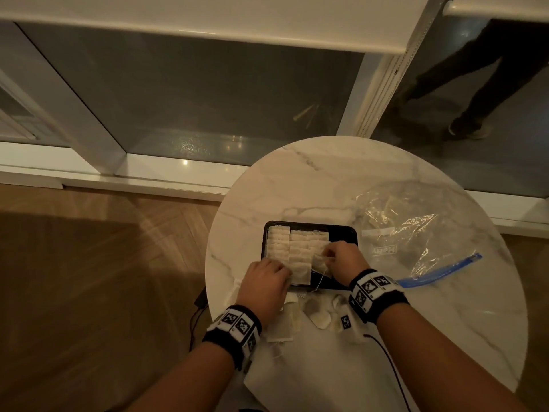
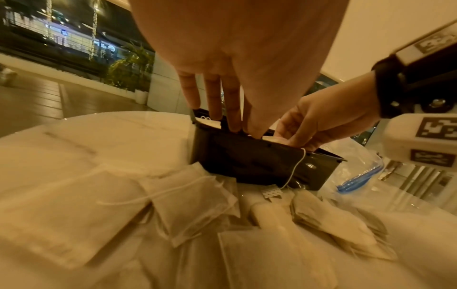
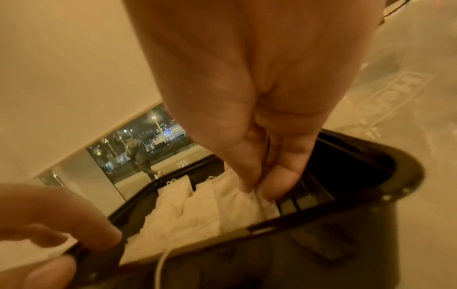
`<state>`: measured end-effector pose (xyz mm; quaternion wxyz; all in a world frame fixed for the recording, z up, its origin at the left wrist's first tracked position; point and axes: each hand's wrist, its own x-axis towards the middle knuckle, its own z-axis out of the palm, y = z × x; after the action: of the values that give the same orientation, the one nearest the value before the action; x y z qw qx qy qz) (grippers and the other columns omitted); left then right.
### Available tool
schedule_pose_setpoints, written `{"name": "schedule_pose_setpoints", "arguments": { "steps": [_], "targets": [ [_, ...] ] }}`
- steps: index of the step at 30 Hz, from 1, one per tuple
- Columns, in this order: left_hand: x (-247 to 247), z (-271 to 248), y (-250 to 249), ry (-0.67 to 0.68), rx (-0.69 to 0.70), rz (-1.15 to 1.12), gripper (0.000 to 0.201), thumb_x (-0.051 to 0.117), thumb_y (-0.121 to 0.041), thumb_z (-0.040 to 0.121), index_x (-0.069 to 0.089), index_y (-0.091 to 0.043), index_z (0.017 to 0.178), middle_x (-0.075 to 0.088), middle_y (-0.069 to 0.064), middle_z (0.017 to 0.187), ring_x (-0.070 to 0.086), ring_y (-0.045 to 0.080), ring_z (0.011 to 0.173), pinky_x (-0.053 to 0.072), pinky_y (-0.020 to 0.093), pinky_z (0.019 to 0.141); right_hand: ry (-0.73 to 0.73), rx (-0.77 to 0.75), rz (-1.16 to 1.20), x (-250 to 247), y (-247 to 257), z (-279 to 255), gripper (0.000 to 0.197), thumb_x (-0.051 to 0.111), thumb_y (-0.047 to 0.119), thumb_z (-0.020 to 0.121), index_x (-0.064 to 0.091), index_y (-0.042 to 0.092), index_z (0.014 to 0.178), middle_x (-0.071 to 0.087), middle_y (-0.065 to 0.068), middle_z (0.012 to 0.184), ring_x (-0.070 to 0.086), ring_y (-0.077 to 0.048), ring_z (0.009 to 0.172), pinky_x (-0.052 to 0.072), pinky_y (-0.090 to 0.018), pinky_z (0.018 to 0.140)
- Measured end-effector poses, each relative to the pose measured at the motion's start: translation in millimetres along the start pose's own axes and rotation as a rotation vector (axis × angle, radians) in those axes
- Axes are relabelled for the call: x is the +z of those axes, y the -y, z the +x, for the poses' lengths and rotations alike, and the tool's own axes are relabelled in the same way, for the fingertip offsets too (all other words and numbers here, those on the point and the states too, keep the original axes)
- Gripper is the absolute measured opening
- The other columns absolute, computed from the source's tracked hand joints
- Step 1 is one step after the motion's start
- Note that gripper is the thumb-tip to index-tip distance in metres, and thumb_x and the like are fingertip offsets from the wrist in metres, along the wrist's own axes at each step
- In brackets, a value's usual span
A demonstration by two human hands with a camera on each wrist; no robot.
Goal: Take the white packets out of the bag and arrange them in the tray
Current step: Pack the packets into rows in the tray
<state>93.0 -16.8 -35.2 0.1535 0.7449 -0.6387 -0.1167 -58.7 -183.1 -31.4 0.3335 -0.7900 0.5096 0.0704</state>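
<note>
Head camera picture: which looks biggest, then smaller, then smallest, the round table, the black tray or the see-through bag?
1. Round table, by far the biggest.
2. See-through bag, crumpled flat beside the tray.
3. Black tray, a bit smaller than the bag, though hands cover part of it.

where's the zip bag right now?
In the head view the clear bag lies flat on the marble table, just right of the black tray, its blue zip strip nearest the right hand.

Both forearms enter from the frame's bottom edge, wrists banded. Left hand point(image 1: 265, 282) lower centre, fingers point(image 2: 213, 97) straight, pointing down. Right hand point(image 1: 341, 259) just right of it, fingertips point(image 3: 279, 181) pinched together.
</note>
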Motion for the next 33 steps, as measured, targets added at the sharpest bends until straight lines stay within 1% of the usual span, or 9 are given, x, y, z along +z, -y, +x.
{"name": "schedule_pose_setpoints", "arguments": {
  "steps": [2, 4, 9, 12, 16, 22, 27, 31, 33],
  "targets": [
    [5.8, 6.8, -1.3, 0.063, 0.013, 0.029, 0.019, 0.053, -0.031, 0.096, 0.071, -0.026, 0.097, 0.069, -0.007, 0.098, 0.058, 0.019, 0.096, 0.042, 0.034, 0.085, 0.048, 0.014, -0.065, 2.9, -0.3, 5.9, 0.02, 0.057, 0.005, 0.089, 0.071, 0.015, 0.099, 0.068, -0.008, 0.099, 0.066, -0.023, 0.092, 0.054, -0.029, 0.08],
    [9.2, 11.2, -1.4, 0.091, 0.017, 0.046, 0.021, 0.05, -0.031, 0.097, 0.07, -0.028, 0.099, 0.068, -0.009, 0.1, 0.056, 0.018, 0.098, 0.038, 0.033, 0.087, 0.075, 0.028, -0.104, 4.6, -0.4, 9.3, 0.022, 0.056, 0.004, 0.087, 0.069, 0.019, 0.095, 0.068, -0.008, 0.096, 0.066, -0.023, 0.088, 0.057, -0.033, 0.082],
    [13.9, 12.0, 0.3, 0.094, 0.015, 0.04, 0.016, 0.054, -0.03, 0.096, 0.069, -0.029, 0.1, 0.068, -0.01, 0.099, 0.055, 0.017, 0.098, 0.036, 0.032, 0.086, 0.077, 0.038, -0.119, 7.4, -1.7, 14.3, 0.024, 0.054, 0.0, 0.085, 0.064, 0.022, 0.087, 0.066, -0.007, 0.09, 0.065, -0.023, 0.082, 0.058, -0.034, 0.078],
    [16.0, 11.5, 0.5, 0.079, 0.01, 0.025, 0.015, 0.054, -0.029, 0.096, 0.069, -0.029, 0.097, 0.068, -0.009, 0.096, 0.056, 0.018, 0.096, 0.036, 0.032, 0.084, 0.067, 0.044, -0.119, 7.0, -1.2, 15.6, 0.023, 0.054, -0.001, 0.084, 0.065, 0.019, 0.088, 0.064, -0.007, 0.092, 0.063, -0.023, 0.085, 0.056, -0.032, 0.078],
    [17.1, 11.5, 1.5, 0.065, 0.0, 0.024, 0.01, 0.06, -0.028, 0.092, 0.069, -0.03, 0.092, 0.068, -0.011, 0.09, 0.057, 0.017, 0.091, 0.038, 0.032, 0.08, 0.052, 0.056, -0.102, 6.4, -0.2, 17.3, 0.018, 0.056, 0.001, 0.082, 0.066, 0.017, 0.086, 0.064, -0.006, 0.09, 0.063, -0.023, 0.084, 0.057, -0.035, 0.078],
    [17.2, 12.1, 1.1, 0.048, -0.004, 0.006, 0.01, 0.06, -0.03, 0.093, 0.069, -0.03, 0.089, 0.069, -0.011, 0.089, 0.058, 0.017, 0.088, 0.041, 0.033, 0.079, 0.013, 0.068, -0.07, 6.3, -1.8, 17.9, 0.011, 0.056, 0.006, 0.085, 0.066, 0.011, 0.085, 0.065, -0.008, 0.09, 0.062, -0.023, 0.084, 0.055, -0.032, 0.076],
    [17.8, 11.9, 2.1, 0.052, -0.002, 0.01, 0.015, 0.056, -0.031, 0.095, 0.069, -0.029, 0.09, 0.069, -0.011, 0.09, 0.057, 0.017, 0.09, 0.04, 0.033, 0.08, 0.0, 0.077, -0.032, 5.1, -1.6, 16.7, 0.006, 0.061, 0.007, 0.084, 0.062, 0.013, 0.085, 0.062, -0.007, 0.092, 0.06, -0.022, 0.084, 0.05, -0.029, 0.07],
    [18.4, 12.0, 3.1, 0.059, -0.007, 0.007, 0.016, 0.055, -0.032, 0.095, 0.069, -0.029, 0.09, 0.069, -0.01, 0.091, 0.057, 0.017, 0.091, 0.038, 0.032, 0.08, -0.026, 0.07, 0.003, 3.6, -4.2, 15.9, 0.013, 0.068, 0.009, 0.082, 0.058, 0.017, 0.087, 0.062, -0.007, 0.095, 0.059, -0.022, 0.086, 0.045, -0.026, 0.07],
    [18.8, 11.9, 3.7, 0.065, -0.006, 0.008, 0.016, 0.054, -0.032, 0.096, 0.069, -0.029, 0.092, 0.069, -0.01, 0.093, 0.057, 0.017, 0.093, 0.038, 0.032, 0.081, -0.045, 0.062, 0.011, 3.0, -5.0, 15.0, 0.019, 0.07, 0.009, 0.081, 0.058, 0.017, 0.093, 0.061, -0.006, 0.096, 0.059, -0.021, 0.087, 0.044, -0.026, 0.071]
  ]
}}
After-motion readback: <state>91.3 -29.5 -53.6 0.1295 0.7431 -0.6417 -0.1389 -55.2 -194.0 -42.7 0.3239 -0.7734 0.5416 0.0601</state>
